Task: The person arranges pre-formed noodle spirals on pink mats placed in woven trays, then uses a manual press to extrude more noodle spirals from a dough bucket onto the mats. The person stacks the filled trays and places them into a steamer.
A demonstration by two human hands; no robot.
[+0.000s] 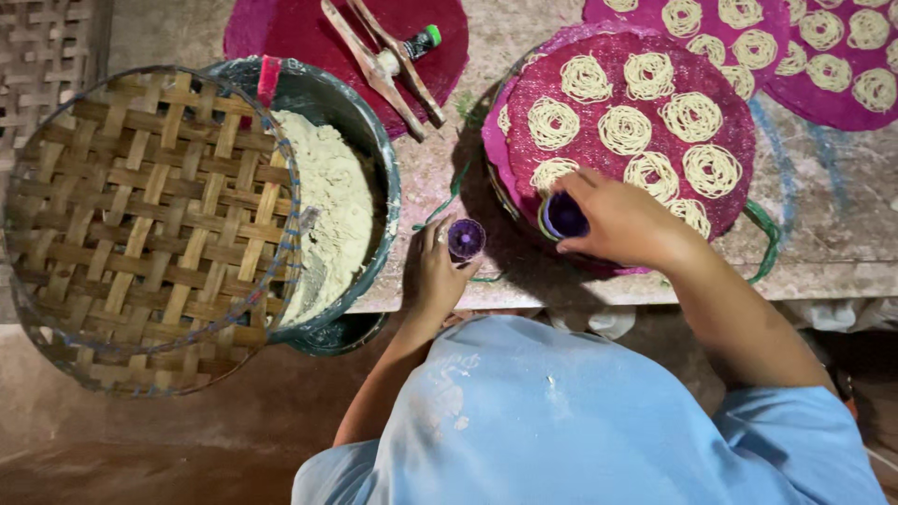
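Centrally, a small purple cylindrical press [564, 216] is gripped by the right hand [622, 223], fingers closed round it, over the round magenta woven mat [730, 159] bearing pale noodle coils [625, 129]; a purple disc piece [466, 238] is pinched in the left hand [438, 271]; at left, a metal basin [360, 122] of crumbly flour is half covered by a woven bamboo tray [140, 224].

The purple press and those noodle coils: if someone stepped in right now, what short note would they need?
Left hand: holds a small purple cap at the table edge.
Right hand: grips the purple press tube over the near round pink mat.
Done: that mat carries about ten noodle coils; the mats behind are covered with coils too.
Left: a bare patch remains at the mat's near left edge, beside the tube. One pink mat holds only a wooden press.
Dough bowl sits left, half under a woven bamboo tray.
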